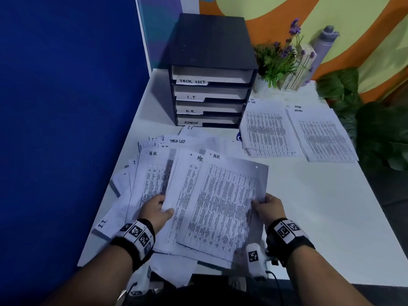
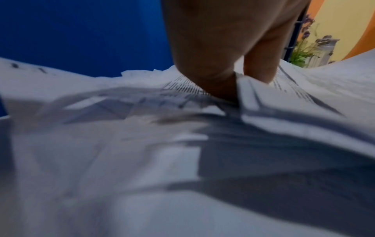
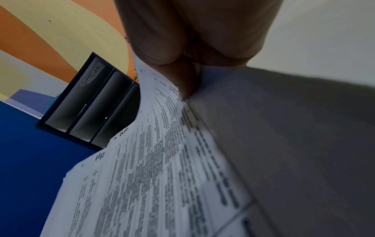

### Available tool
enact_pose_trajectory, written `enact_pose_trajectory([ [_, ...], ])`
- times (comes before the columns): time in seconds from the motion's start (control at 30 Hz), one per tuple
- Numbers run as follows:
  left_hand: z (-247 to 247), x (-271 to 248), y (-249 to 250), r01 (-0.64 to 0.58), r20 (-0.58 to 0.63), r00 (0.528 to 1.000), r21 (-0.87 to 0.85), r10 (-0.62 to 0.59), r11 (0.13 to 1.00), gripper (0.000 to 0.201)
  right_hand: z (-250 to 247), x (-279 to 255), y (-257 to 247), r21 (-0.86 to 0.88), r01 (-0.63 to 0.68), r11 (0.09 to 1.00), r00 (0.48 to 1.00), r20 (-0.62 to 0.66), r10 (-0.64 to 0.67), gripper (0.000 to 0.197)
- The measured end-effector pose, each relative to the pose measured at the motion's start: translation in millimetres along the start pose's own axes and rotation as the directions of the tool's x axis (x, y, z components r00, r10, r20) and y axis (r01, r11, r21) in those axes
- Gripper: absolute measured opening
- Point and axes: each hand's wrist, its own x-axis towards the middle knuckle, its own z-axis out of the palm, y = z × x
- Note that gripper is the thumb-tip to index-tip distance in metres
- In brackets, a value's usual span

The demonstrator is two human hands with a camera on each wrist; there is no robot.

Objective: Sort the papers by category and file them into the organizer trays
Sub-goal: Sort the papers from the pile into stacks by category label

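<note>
A sheet headed H.R. (image 1: 223,202) is lifted over the loose paper pile (image 1: 154,173) at the table's near left. My right hand (image 1: 268,206) pinches its right edge (image 3: 182,89). A second H.R. sheet (image 1: 185,191) lies just under it, and my left hand (image 1: 157,209) pinches that sheet's left edge, thumb on top (image 2: 229,83). The black organizer (image 1: 212,69) stands at the back with trays labelled TASK LIST, I.T, H.R. and ADMIN. Sorted stacks lie to its right: a task list stack (image 1: 267,131) and an admin stack (image 1: 320,135).
A blue partition (image 1: 66,107) walls off the left side. A potted plant with purple flowers (image 1: 280,60) and a wooden crate stand behind the sorted stacks. Dark leafy plants (image 1: 379,129) sit beyond the table's right edge. Bare white table (image 1: 320,206) spreads on the right.
</note>
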Motion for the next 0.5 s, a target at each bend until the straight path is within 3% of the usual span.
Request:
enact_pose_trajectory([
  [0.1,2.6,-3.2,-6.4,0.008,-0.023,1.000,-0.013,-0.009,1.000,0.038,-2.5,-8.3,2.5,0.028,-0.070,0.997,0.997,0.044,0.068,0.015],
  [0.23,9.1,-12.8,-2.4,0.003,-0.059,0.998,0.020,-0.002,1.000,0.038,3.8,-9.0,14.0,0.076,-0.121,0.990,0.984,0.137,0.110,0.002],
  [0.37,11.1,-14.8,-3.9,0.015,-0.110,0.994,-0.015,-0.016,1.000,0.047,4.2,-12.4,12.5,0.150,-0.091,0.985,0.993,0.089,0.078,0.013],
  [0.5,4.9,-15.2,-7.5,0.033,-0.142,0.989,0.048,-0.026,0.998,0.036,-7.1,-6.9,16.7,0.154,-0.088,0.984,0.993,0.087,0.075,0.017],
])
